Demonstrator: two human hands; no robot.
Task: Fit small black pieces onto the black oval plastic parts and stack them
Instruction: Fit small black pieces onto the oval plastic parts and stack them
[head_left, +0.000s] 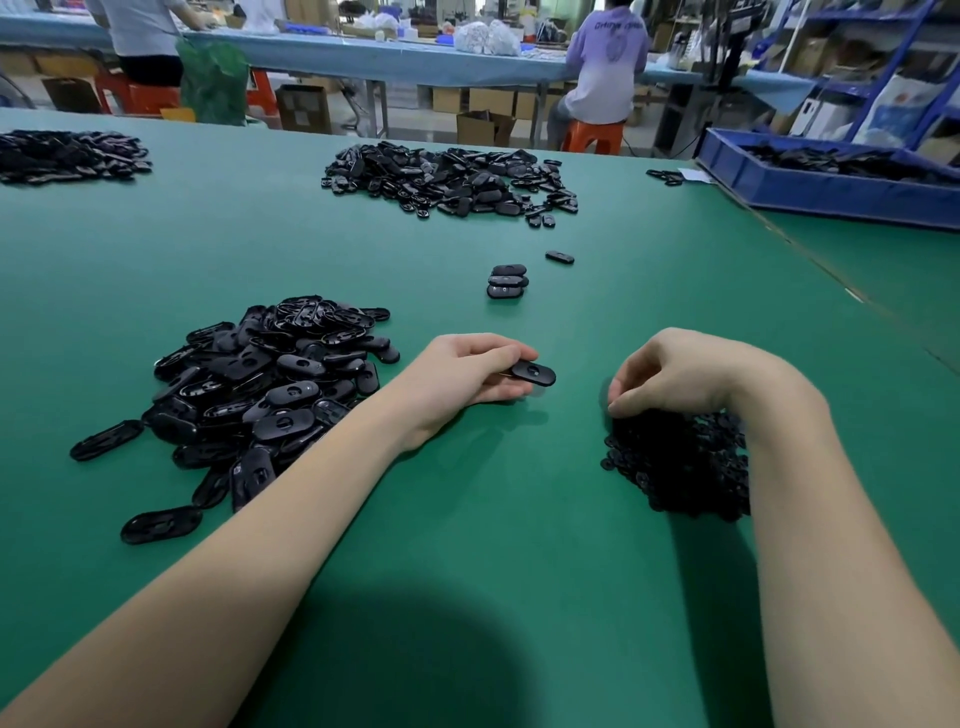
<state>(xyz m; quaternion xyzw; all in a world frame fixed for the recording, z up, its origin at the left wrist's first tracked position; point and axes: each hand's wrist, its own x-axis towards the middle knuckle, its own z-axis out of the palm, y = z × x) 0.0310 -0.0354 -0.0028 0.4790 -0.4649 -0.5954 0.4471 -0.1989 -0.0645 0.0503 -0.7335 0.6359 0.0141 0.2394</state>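
My left hand (467, 371) grips one black oval part (534, 372) just above the green table, in the middle of the view. To its right, my right hand (670, 371) has its fingers curled down onto the far edge of a heap of small black pieces (680, 465); whether it pinches one is hidden. A pile of loose oval parts (265, 395) lies to the left of my left forearm. Farther back stands a short stack of oval parts (506, 281), with a single oval part (559, 257) behind it.
A larger heap of black parts (452, 179) lies at the table's back middle, another heap (67, 156) at the back left. A blue bin (831, 187) with black parts stands at the back right. People sit at a far workbench.
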